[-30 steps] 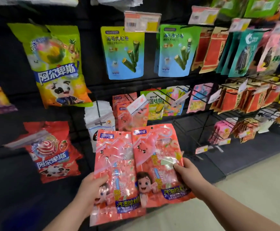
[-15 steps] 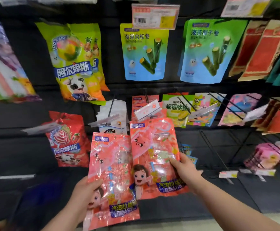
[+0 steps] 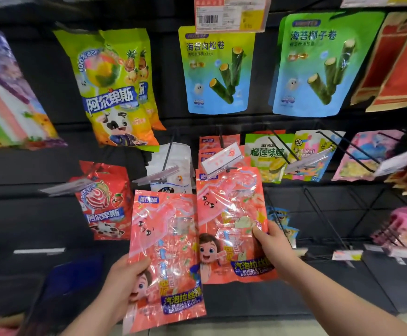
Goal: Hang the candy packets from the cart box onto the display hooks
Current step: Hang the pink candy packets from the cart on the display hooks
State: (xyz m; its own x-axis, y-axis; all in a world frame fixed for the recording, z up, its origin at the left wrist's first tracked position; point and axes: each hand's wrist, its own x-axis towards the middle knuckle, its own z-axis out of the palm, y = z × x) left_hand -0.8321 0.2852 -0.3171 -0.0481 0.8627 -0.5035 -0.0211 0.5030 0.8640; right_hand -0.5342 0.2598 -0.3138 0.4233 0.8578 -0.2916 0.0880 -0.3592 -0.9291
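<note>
I hold two salmon-pink candy packets with a cartoon child on them. My left hand point(image 3: 122, 284) grips the left packet point(image 3: 166, 251) by its lower left edge. The right packet point(image 3: 229, 221) is held at its right edge by my right hand point(image 3: 274, 243); its top reaches the white price tag point(image 3: 221, 158) at the tip of a display hook. Several matching pink packets point(image 3: 209, 146) hang behind that tag. The cart box is out of view.
Green lollipop bags point(image 3: 112, 93) and blue-green seaweed roll bags point(image 3: 218, 71) hang above. A red lollipop bag point(image 3: 103, 202) and white packets point(image 3: 171, 166) hang to the left, durian candy point(image 3: 267, 154) to the right. Bare black hooks point(image 3: 323, 214) stick out at lower right.
Both packets moved up and closer to the shelf; the right packet's top rose to the hook's price tag. The view closed in on the display.
</note>
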